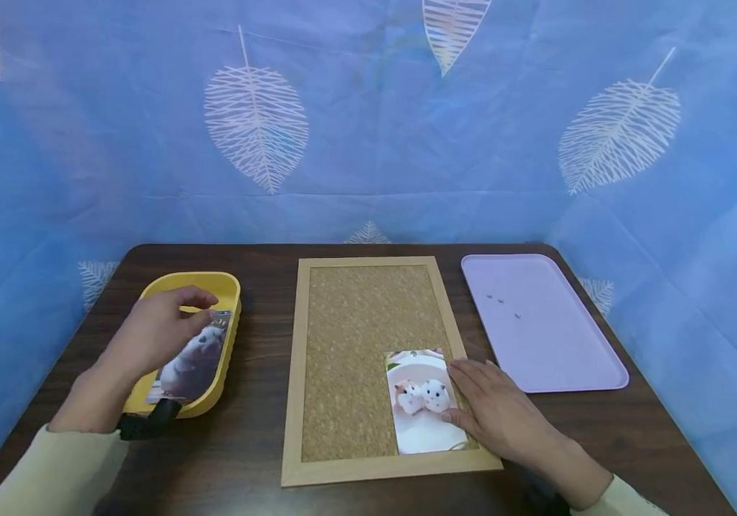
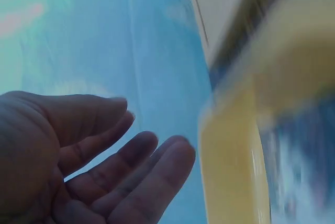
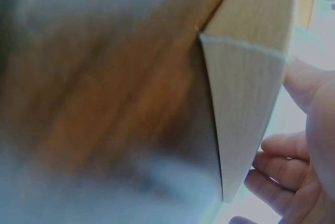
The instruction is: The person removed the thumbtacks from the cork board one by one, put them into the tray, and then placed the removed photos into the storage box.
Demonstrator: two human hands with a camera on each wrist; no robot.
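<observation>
Yellow plastic tray [image 1: 229,287]: oblong, with rounded corners, on the dark brown wooden table [image 1: 252,430] at about 9 o'clock from the cork board; it holds a glossy photo print of a furry animal [image 1: 191,362] that leans tilted along its length, upper end at the far rim.
Left hand [image 1: 152,333]: over the yellow tray, thumb and fingertips [image 1: 203,297] lightly curved at the top edge of the animal print; whether they pinch it or only touch it cannot be told. In the left wrist view the fingers [image 2: 152,177] look relaxed and spread, with nothing between them.
Rectangular cork board in a pale wooden frame [image 1: 368,473]: at the table's centre, long side running 12 to 6 o'clock.
Photo of two small white hamsters in a bowl [image 1: 416,401]: flat on the cork at the board's 5 o'clock corner.
Right hand [image 1: 494,412]: palm down, fingers straight and released, resting on the right edge of the hamster photo and the frame beside it; grasping nothing.
Lilac plastic tray [image 1: 594,365]: flat, rectangular, at 3 o'clock from the board, just beside it; it holds three tiny dark pins [image 1: 500,301] near its far end, close together.
Backdrop: blue cloth printed with white leaves [image 1: 255,118], around the table on three sides.
</observation>
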